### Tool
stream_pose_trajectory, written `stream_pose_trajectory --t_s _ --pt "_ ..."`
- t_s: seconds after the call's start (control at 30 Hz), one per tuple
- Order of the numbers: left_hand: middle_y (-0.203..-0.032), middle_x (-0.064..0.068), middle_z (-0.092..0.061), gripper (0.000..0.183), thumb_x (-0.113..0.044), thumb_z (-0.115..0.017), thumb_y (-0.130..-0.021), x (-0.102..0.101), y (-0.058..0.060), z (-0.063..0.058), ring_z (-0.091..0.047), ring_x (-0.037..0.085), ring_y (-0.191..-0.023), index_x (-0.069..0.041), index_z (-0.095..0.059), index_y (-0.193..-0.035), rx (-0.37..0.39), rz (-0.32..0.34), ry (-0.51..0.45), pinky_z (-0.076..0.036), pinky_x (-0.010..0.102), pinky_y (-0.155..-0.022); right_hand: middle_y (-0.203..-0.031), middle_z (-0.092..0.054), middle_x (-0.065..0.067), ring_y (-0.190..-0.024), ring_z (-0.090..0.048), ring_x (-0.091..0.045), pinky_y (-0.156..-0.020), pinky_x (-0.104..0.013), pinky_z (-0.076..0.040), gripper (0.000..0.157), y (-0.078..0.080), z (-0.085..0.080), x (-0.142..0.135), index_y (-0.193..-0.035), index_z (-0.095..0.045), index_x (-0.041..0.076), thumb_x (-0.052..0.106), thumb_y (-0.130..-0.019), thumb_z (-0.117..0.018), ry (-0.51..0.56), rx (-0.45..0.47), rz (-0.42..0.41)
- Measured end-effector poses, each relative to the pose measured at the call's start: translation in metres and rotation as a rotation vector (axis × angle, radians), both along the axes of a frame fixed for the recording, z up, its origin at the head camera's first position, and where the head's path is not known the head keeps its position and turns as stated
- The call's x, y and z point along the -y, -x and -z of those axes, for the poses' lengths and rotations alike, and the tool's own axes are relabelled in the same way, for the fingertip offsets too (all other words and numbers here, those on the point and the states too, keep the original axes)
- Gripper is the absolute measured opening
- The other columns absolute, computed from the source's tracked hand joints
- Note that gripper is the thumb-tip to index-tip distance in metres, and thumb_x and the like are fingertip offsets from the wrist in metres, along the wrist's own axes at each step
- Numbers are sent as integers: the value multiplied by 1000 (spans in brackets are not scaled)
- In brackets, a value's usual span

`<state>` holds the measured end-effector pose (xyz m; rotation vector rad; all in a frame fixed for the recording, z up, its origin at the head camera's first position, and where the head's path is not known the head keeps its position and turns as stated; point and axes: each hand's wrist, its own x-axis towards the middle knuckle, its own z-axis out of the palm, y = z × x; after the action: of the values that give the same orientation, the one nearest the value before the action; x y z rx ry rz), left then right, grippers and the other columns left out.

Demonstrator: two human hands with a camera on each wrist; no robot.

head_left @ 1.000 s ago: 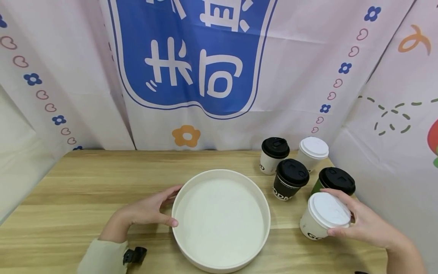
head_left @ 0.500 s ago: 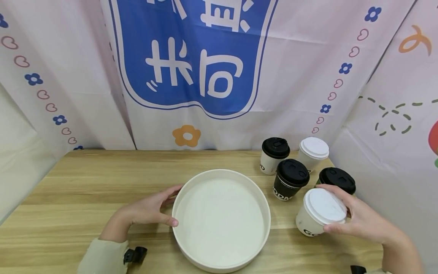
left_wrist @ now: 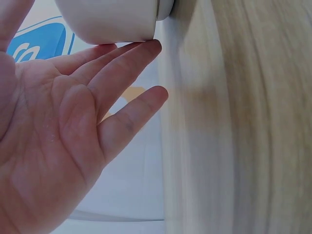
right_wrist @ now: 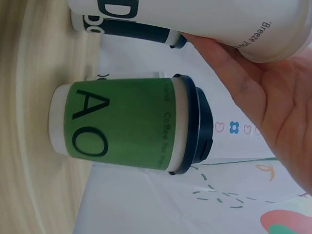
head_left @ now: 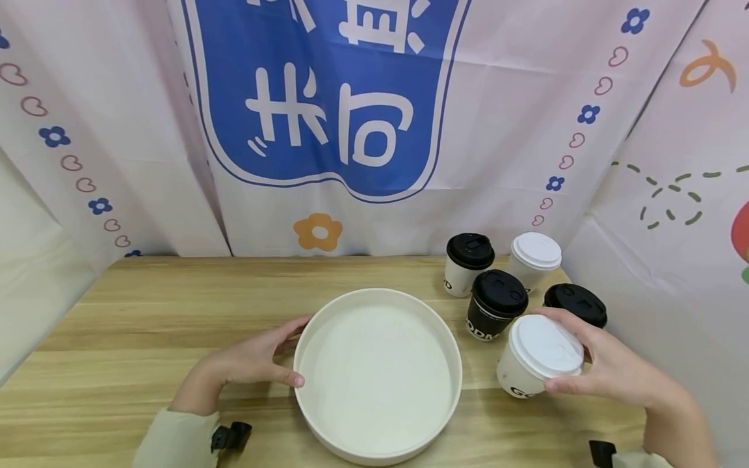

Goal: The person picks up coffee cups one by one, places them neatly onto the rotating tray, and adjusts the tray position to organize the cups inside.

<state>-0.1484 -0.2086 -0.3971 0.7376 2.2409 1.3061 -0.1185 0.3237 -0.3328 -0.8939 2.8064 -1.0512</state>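
Observation:
My right hand (head_left: 614,367) grips a white paper coffee cup (head_left: 519,370) with a white lid, thumb on the near side and fingers around the far side. Dark lettering runs along the cup's wall. A round cream tray (head_left: 377,377) lies at the middle of the table, with nothing in it. Against its left side rests my left hand (head_left: 254,357), thumb tip at the rim. In the left wrist view, the left fingers (left_wrist: 124,68) extend straight, some of their tips touching the tray's outer wall (left_wrist: 114,22).
Behind the gripped cup stands a green cup (right_wrist: 124,124) with a black lid. Farther back are a black cup (head_left: 488,322), a white cup with a black lid (head_left: 470,251) and another white-lidded cup (head_left: 535,252). A printed cloth (head_left: 497,117) hangs behind the wooden table (head_left: 175,305).
My right hand has moved the white cup a little to the left and away from me, closer to the tray. The left hand and tray have stayed put.

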Motion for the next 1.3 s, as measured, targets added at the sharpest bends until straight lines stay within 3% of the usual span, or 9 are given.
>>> stream_pose_trajectory --t_s 0.03,0.13,0.27,0.6,0.77,0.83,0.97,1.17,1.3 --pt "-159 29 -25 101 -20 -81 -83 0 0 -1 -32 53 -142 2 -16 -157 -3 3 -3 -33 62 -114 -120 -60 6 -102 -58 -3 -82 -17 -48 91 1 -1 1 -146 -42 15 12 -69 -89 2 0 -8" --pt "-159 30 -25 101 -19 -81 -83 0 0 -2 -31 55 -142 3 -16 -156 -7 12 -16 -31 66 -113 -123 -59 8 -104 -57 -3 -84 -15 -47 92 2 -4 6 -146 -43 16 14 -68 -91 -6 -18 -19" --pt "-159 31 -24 100 -19 -81 -84 0 0 -2 -31 55 -142 3 -16 -156 -17 17 -16 -31 65 -113 -126 -59 9 -106 -56 -3 -86 -14 -46 92 3 -6 11 -146 -44 19 16 -67 -92 -8 -19 -17" --pt "-161 26 -25 99 -21 -80 -84 0 1 2 -31 51 -144 0 -17 -157 -7 2 7 -35 53 -116 -125 -58 10 -106 -54 -1 -86 -16 -45 96 3 -12 22 -146 -44 23 25 -65 -94 -69 -61 -10" --pt "-160 27 -25 99 -20 -80 -84 0 2 3 -31 51 -144 0 -17 -157 -7 4 5 -38 28 -114 -120 -58 9 -100 -55 -3 -81 -18 -47 96 5 -14 28 -148 -43 23 27 -66 -93 -60 -55 -37" --pt "-161 27 -24 99 -21 -80 -84 0 2 4 -31 51 -144 0 -17 -157 -6 5 3 -39 34 -116 -119 -57 8 -99 -55 -3 -79 -19 -48 96 5 -15 30 -148 -42 23 26 -67 -93 -53 -45 -46" --pt "-161 27 -24 99 -20 -81 -84 0 3 4 -30 51 -144 1 -17 -157 -1 5 -2 -31 59 -115 -119 -57 8 -98 -55 -2 -77 -20 -49 97 6 -17 35 -149 -41 25 27 -67 -93 -54 -48 -49" --pt "-161 27 -24 99 -19 -81 -84 0 2 4 -30 50 -144 1 -17 -157 4 -6 4 -33 54 -116 -120 -59 6 -96 -56 -2 -73 -21 -51 97 8 -25 44 -150 -40 24 28 -68 -92 -48 -48 -92" --pt "-161 28 -23 99 -19 -81 -84 0 2 3 -30 51 -144 2 -17 -157 8 -2 -6 -29 59 -115 -123 -59 7 -99 -56 -2 -77 -20 -50 97 8 -28 49 -150 -39 25 30 -69 -92 -62 -57 -110"
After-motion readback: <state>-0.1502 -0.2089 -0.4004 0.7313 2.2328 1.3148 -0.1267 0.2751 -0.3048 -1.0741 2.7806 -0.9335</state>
